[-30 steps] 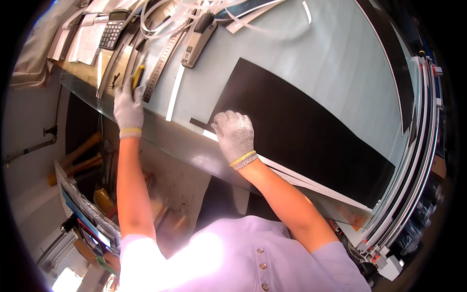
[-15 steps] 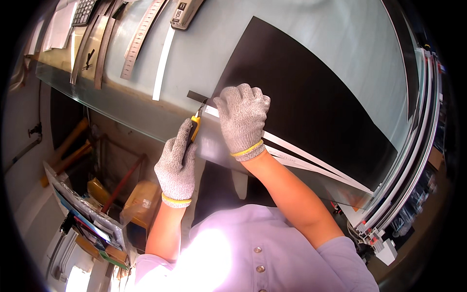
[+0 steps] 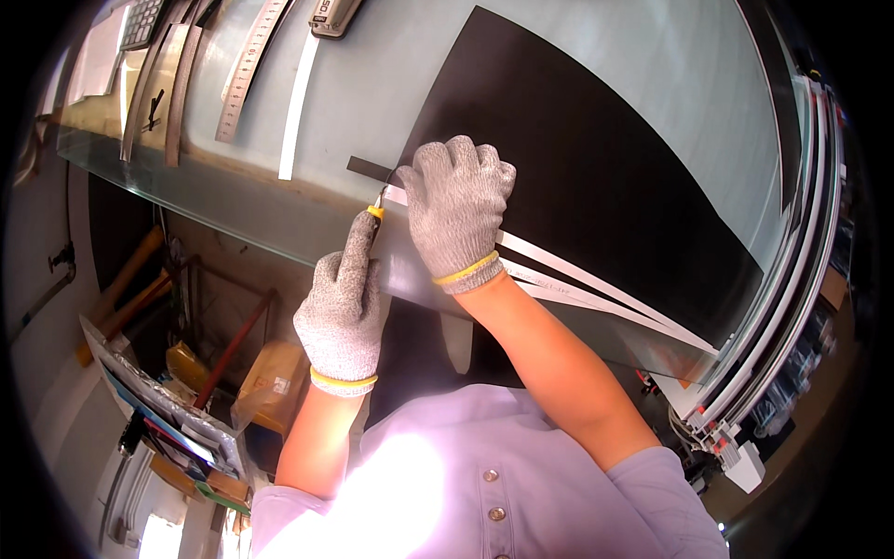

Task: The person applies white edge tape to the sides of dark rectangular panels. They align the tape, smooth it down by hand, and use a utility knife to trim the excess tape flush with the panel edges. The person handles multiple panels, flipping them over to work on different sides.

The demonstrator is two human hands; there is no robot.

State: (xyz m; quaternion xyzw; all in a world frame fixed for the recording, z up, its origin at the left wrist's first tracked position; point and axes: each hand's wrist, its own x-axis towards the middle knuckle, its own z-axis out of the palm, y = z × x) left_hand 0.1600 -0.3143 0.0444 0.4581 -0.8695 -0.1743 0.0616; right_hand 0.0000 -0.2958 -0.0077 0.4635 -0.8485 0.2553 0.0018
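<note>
My left hand (image 3: 340, 312), in a grey knitted glove with a yellow cuff, grips a utility knife (image 3: 375, 212). Its index finger lies along the yellow front part, and the blade points up at the near left corner of a large black sheet (image 3: 577, 158). The rest of the handle is hidden by the glove. My right hand (image 3: 458, 214), gloved alike, is bent closed over the sheet's near edge; its fingertips are hidden. White strips (image 3: 605, 303) run out from under it to the right, and a short white end shows by the blade. A small dark strip (image 3: 370, 169) sits left of the corner.
The glass-topped table (image 3: 186, 191) ends close to me. On it lie a steel ruler (image 3: 244, 88), a stapler (image 3: 332, 14), a white strip (image 3: 298, 112), metal bars (image 3: 182, 93) and a calculator (image 3: 144, 23). Metal rails (image 3: 792, 270) border the right. Boxes (image 3: 270, 382) stand below at left.
The left index finger has stretched forward over the knife, covering more of it. Both hands stay by the sheet's corner. The table and its things appear shifted slightly up and left in view.
</note>
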